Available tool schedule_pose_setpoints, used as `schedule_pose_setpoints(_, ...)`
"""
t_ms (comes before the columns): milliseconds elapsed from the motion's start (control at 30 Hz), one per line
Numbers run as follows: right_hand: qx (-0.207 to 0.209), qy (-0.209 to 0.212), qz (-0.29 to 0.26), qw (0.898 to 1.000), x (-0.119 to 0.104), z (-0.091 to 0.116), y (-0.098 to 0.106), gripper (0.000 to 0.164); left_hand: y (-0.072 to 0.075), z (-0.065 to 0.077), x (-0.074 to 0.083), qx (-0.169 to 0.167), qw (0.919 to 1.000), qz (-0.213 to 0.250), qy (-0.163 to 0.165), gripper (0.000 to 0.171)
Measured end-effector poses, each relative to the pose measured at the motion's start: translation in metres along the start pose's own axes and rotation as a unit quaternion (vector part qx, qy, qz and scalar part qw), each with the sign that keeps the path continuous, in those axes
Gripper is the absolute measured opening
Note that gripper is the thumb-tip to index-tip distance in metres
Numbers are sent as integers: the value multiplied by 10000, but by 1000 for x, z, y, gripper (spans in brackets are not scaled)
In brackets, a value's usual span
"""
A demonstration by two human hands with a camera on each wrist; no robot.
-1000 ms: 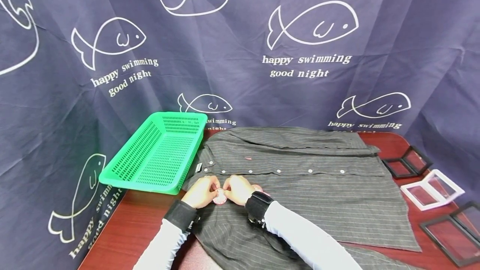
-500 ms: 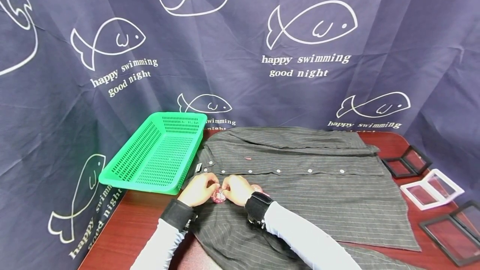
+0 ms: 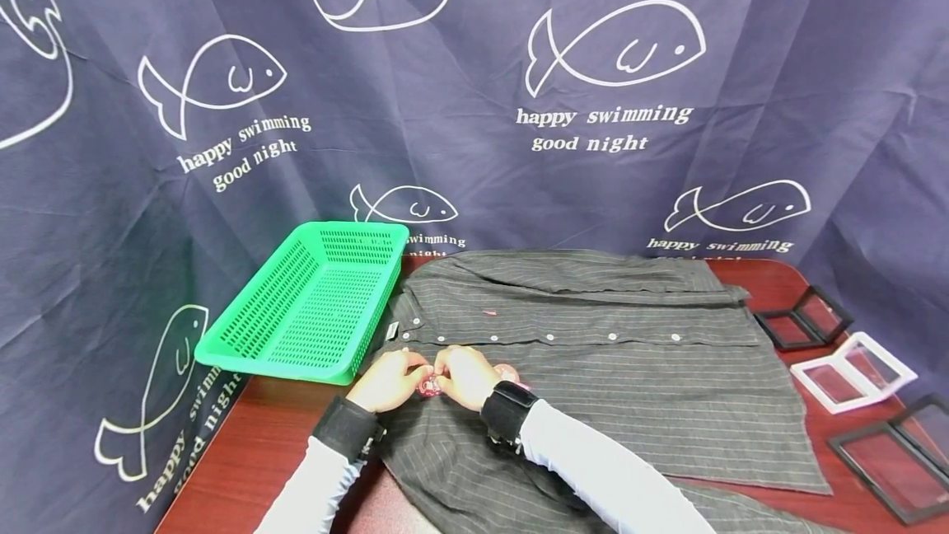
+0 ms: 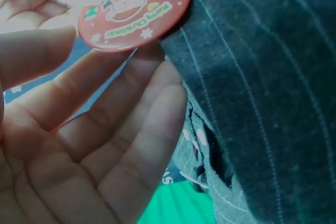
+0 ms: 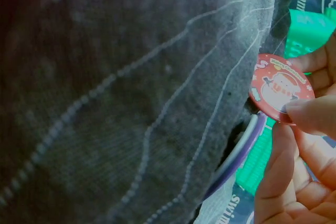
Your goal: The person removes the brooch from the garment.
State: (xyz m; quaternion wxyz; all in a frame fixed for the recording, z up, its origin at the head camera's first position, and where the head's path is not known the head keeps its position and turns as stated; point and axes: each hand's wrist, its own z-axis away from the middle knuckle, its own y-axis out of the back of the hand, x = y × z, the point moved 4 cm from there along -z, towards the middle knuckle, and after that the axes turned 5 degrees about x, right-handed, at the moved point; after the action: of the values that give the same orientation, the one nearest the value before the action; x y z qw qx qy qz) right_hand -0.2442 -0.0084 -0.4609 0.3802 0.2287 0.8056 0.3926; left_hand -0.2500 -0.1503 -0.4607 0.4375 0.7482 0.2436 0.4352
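A round red button badge [image 3: 428, 386] with a snowman and "Merry Christmas" lettering is between my two hands, over the dark pinstriped shirt [image 3: 630, 402]. My right hand [image 3: 465, 377] pinches it, one thumb pressed on the printed face. From the other side my left hand [image 3: 387, 380] holds the rim; in the left wrist view its thumb is at the edge of the badge [image 4: 163, 3] and its other fingers extend behind. Shirt cloth meets the badge rim there. Behind my right hand a second reddish badge [image 3: 507, 373] lies on the shirt, partly hidden.
A green plastic basket [image 3: 319, 311] stands at the left of the red-brown table [image 3: 245, 435]. Along the right edge are a black folding frame [image 3: 789, 332], a white one [image 3: 838, 386] and a larger black one [image 3: 885, 468]. A blue fish-print curtain [image 3: 474, 105] hangs behind.
The badge showed its pale side one second ago; it has turned over and shows its red printed face. Both hands have stayed at nearly the same spot, the left shifting slightly left.
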Motion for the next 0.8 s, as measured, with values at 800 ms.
schedule_pose_setpoints(800,41,943,373,9948,-9,9,3,17,-3,13,-3,-694,9959,569,-133,22)
